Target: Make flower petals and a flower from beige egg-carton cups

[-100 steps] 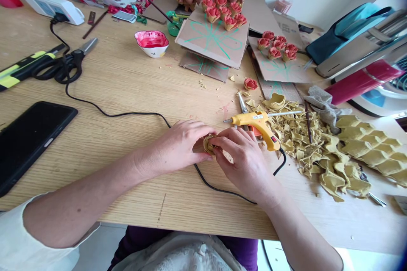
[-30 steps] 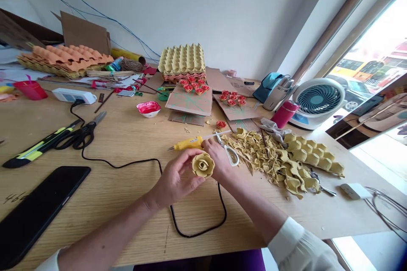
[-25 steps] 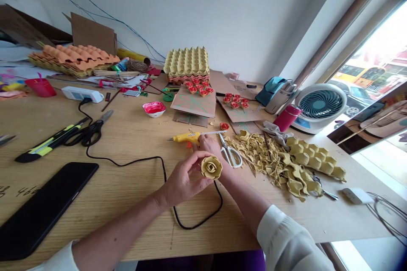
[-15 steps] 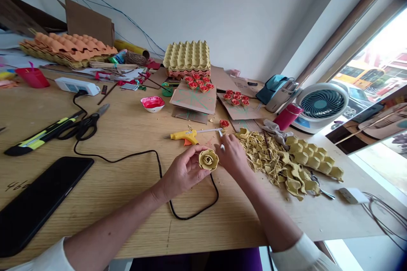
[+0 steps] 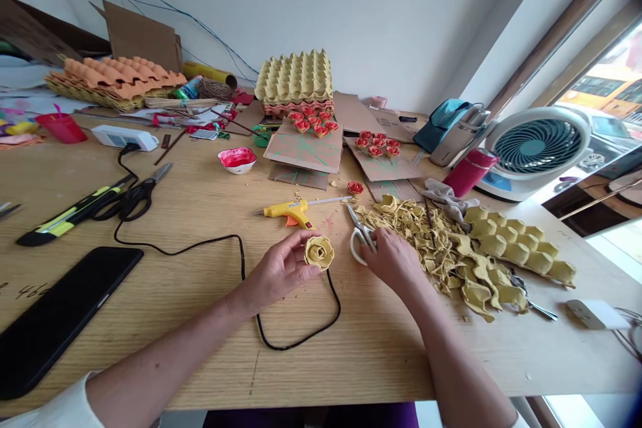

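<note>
The left hand pinched a yellow flower by its side, between the thumb below and the fingers above, with the petals facing the camera. The flower was at the near middle of the table, just nearer than the glue gun.

The right hand, to the right of the flower, touched the handles of the white scissors, its fingers bent down over one ring. Whether they gripped it or only rested there could not be told, since the hand hid the fingertips. The scissors lay with their blades pointing far and a little left.

The glue gun lay on its side, nozzle to the left, its glue stick reaching right towards a single red flower. Right of the scissors spread a heap of yellow scraps, with a piece of egg tray beyond it on the right. Farther off, two cards, a left one and a right one, each bore a cluster of red flowers. A bowl with red inside stood left of them. On the left lay black scissors, a cutter and, nearer, a phone.
</note>
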`<state>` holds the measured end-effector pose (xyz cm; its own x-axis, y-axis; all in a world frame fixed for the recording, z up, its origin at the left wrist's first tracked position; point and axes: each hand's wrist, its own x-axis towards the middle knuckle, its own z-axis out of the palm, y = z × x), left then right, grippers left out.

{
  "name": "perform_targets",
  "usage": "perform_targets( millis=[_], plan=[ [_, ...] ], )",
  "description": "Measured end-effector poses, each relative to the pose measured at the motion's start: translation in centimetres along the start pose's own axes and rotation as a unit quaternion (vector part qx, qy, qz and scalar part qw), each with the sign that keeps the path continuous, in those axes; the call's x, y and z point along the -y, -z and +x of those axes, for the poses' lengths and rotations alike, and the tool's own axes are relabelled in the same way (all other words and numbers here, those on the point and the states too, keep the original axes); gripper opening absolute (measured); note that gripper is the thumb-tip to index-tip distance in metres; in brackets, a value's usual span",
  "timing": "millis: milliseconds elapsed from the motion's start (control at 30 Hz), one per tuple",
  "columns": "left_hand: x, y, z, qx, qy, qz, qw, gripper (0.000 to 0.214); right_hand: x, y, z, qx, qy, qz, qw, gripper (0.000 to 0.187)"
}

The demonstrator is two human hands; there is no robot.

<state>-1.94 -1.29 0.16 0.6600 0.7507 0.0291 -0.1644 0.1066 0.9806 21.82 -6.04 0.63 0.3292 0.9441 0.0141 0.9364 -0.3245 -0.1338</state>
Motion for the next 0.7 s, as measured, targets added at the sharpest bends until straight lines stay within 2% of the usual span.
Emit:
perform_targets(
  millis=[133, 233, 300, 467, 700],
  plan=[
    [0.3, 0.4, 0.0, 0.001, 0.005, -0.048, 0.999, 0.048, -3.1, 0.5, -0.8, 0.021, 0.011, 0.091, 0.996, 0.021],
    [0.3, 0.5, 0.0, -0.005, 0.004, -0.058, 0.998, 0.046, -4.2, 1.3, -1.4, 0.048, 0.063, 0.251, 0.965, 0.024],
    [0.2, 0.6, 0.0, -0.017, 0.012, -0.066, 0.998, 0.047, -3.7, 1.9, -1.7, 0.053, 0.105, 0.306, 0.945, 0.023],
    [-0.2, 0.6, 0.1, -0.014, 0.02, -0.068, 0.997, 0.046, -0.9, 2.7, -2.7, 0.055, 0.19, 0.319, 0.927, 0.022],
    [-0.3, 0.7, 0.0, 0.029, -0.015, -0.047, 0.998, 0.043, 0.1, 2.4, -3.1, 0.046, 0.257, 0.232, 0.937, 0.012]
  ],
)
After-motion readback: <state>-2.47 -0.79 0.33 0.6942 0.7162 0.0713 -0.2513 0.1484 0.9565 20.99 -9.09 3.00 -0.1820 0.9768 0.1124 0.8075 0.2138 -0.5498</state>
